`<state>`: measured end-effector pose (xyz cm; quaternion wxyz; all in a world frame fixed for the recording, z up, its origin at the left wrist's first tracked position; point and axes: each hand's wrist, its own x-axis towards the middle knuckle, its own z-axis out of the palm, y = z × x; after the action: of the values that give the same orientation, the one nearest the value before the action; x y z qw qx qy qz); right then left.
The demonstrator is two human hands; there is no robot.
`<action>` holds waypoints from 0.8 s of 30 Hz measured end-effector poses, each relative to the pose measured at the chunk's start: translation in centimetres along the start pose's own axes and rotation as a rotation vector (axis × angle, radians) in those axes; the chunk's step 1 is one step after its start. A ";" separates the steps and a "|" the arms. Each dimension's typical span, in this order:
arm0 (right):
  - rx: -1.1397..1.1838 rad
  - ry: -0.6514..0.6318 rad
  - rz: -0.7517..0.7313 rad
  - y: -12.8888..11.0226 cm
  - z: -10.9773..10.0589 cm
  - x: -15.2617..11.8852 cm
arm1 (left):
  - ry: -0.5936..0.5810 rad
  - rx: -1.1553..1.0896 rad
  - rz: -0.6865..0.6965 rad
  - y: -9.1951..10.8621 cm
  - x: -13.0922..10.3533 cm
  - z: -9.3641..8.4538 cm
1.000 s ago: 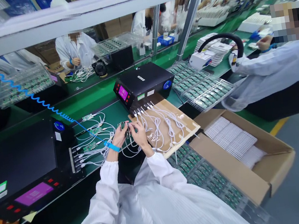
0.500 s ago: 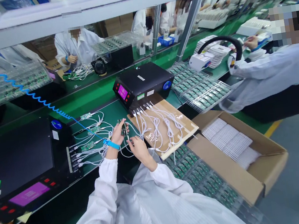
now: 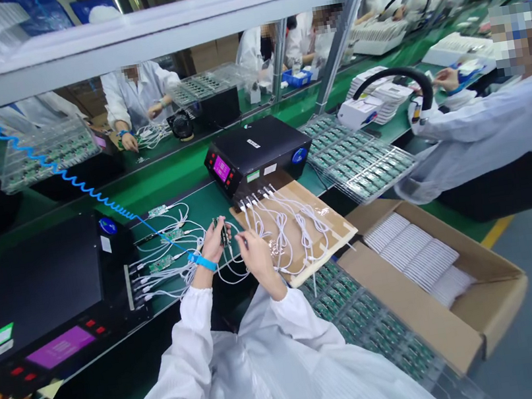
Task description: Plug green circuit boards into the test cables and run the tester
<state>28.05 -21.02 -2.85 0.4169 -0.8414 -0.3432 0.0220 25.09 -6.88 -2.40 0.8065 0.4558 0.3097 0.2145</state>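
Gripping a small circuit board (image 3: 224, 233) is the left hand (image 3: 210, 242), its fingers and thumb closed on it so that it stands nearly upright, above the near edge of the green surface (image 3: 205, 196). The board sits between the black tester (image 3: 269, 137) with the cables on the far right and the wired boards (image 3: 161, 264) on the left. The right hand (image 3: 257, 254) is just to the right of the board and apart from it, fingers curled in toward the thumb; at this size I cannot tell whether anything is pinched between them.

By its look, the board should be very light and stiff, with no give across its face, yet fragile where small parts stand up from it. Bare long edges would be the safest hold, with thumb and fingertips opposed and little squeeze; pressing on the parts could bend or crack something. It is slim enough to twist in a loose pinch. The white cables (image 3: 280, 225) on the brown panel (image 3: 331, 213) look soft and limp, so they would be better held at their stiff plug ends than along the cord.
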 end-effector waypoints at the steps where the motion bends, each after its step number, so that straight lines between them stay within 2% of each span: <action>1: 0.030 0.066 -0.025 -0.1 -0.1 0.7 | 0.002 -0.003 0.011 0.0 0.0 0.1; 3: 0.108 0.123 -0.080 -0.1 0.2 2.3 | 0.007 -0.007 0.025 -0.1 0.0 0.2; 6: 0.258 0.110 -0.093 0.2 1.3 3.9 | 0.019 -0.004 0.026 -0.3 -0.1 0.3; 10: 0.384 0.114 -0.052 0.6 2.4 4.3 | 0.032 0.007 0.023 -0.6 0.0 0.3; 20: 0.335 0.108 -0.113 1.2 2.4 4.5 | 0.008 0.040 0.020 -0.6 0.1 0.7; 24: 0.189 0.188 -0.137 0.5 1.9 2.5 | 0.025 0.047 0.062 -0.6 0.5 0.9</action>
<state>29.68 -18.46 -3.82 0.5251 -0.7714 -0.3556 -0.0532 26.08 -7.36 -2.70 0.7845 0.4813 0.3103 0.2378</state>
